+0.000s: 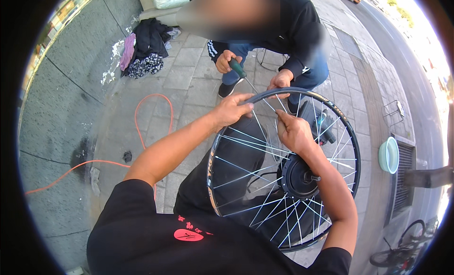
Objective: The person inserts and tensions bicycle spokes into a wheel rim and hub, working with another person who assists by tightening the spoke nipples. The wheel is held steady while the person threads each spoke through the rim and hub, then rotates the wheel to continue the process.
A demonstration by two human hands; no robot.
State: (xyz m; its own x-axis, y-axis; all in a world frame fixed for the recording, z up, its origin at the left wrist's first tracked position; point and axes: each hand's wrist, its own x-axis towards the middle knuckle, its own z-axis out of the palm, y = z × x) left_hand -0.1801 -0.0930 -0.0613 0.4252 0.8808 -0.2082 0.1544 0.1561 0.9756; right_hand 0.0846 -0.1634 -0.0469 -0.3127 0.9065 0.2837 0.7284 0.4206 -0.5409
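Observation:
A spoked wheel (pixel 357 154) with a black rim and a thick black hub motor (pixel 295 178) stands tilted in front of me, over my legs. My left hand (pixel 231 109) is closed round the rim at its upper left. Inside the wheel, my right hand (pixel 294 132) pinches a thin silver spoke near the top of the rim; its fingertips are partly hidden. Across from me, a co-worker's hand (pixel 224 63) holds a screwdriver (pixel 237 68) with a green handle, its shaft reaching down to the rim beside my left hand. The co-worker's other hand (pixel 281 81) touches the rim's top.
An orange cable (pixel 135 115) loops over the paving at the left. Dark clothes (pixel 150 43) lie by the grey wall. A power tool (pixel 325 126) shows behind the spokes. To the right are a pale green basin (pixel 388 155), a drain grate (pixel 402 180) and a parked bicycle (pixel 402 249).

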